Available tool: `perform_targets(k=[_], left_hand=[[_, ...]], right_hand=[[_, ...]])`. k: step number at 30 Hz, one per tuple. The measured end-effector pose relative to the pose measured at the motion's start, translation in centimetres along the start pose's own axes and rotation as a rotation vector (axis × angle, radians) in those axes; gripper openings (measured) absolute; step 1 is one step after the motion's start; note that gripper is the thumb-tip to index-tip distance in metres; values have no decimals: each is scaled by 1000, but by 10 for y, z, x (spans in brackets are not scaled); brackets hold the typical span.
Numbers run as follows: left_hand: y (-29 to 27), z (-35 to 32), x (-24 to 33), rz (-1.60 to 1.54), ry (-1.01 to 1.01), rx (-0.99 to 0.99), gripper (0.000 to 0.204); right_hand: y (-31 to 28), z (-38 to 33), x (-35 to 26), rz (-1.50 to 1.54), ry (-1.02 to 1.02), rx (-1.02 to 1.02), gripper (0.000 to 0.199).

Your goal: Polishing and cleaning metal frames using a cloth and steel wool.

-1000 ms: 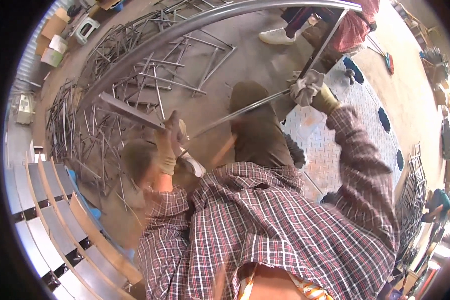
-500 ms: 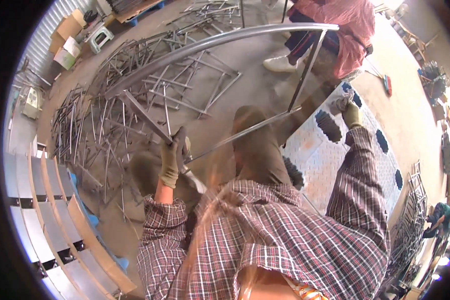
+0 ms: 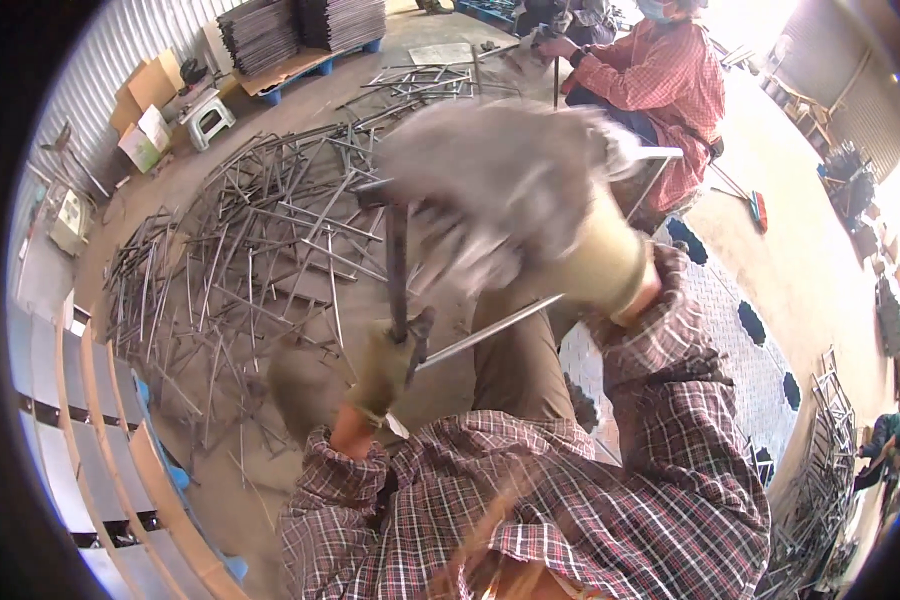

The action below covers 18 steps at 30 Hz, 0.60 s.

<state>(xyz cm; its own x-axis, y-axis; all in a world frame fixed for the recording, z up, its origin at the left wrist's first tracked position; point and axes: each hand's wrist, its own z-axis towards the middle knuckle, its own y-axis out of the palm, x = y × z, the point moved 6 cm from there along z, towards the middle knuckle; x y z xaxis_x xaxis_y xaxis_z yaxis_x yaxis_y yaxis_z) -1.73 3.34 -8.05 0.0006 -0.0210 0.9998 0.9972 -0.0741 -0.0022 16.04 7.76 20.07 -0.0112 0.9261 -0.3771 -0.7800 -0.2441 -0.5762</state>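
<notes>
My left hand (image 3: 388,362), in a worn olive glove, grips a dark metal bar (image 3: 397,262) that stands nearly upright in front of me. My right hand (image 3: 515,185), in a grey glove with a tan cuff, is raised close to the camera and blurred; its fingers seem to curl by the top of the bar, but I cannot tell whether it holds it. A thin bright steel rod (image 3: 490,330) slants across my brown trouser leg (image 3: 515,370) below the right wrist. Both sleeves are plaid.
A large heap of steel rods and welded frames (image 3: 260,230) covers the concrete floor ahead. A person in a red plaid shirt (image 3: 660,90) sits at the upper right. Grey panels (image 3: 80,400) lie at my left, a patterned mat (image 3: 730,350) at my right.
The long curved steel frame held overhead is gone from view. My right hand has swung from the far right up in front of the camera. The left hand now grips an upright bar.
</notes>
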Motion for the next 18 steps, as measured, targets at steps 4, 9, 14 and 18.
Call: perform_targets(k=[4, 9, 14, 18], left_hand=[[-2, -3, 1, 103, 290, 55, 15], [-26, -12, -30, -180, -264, 167, 39], [-37, -23, -41, -214, -195, 215, 27], [-57, -11, -89, -350, -127, 290, 21]], right_hand=[[40, 3, -5, -97, -31, -81, 35], [-60, -61, 87, -433, 323, -133, 31], [-195, -177, 208, -1419, 877, -378, 29], [-117, -248, 199, 771, 374, 101, 20]])
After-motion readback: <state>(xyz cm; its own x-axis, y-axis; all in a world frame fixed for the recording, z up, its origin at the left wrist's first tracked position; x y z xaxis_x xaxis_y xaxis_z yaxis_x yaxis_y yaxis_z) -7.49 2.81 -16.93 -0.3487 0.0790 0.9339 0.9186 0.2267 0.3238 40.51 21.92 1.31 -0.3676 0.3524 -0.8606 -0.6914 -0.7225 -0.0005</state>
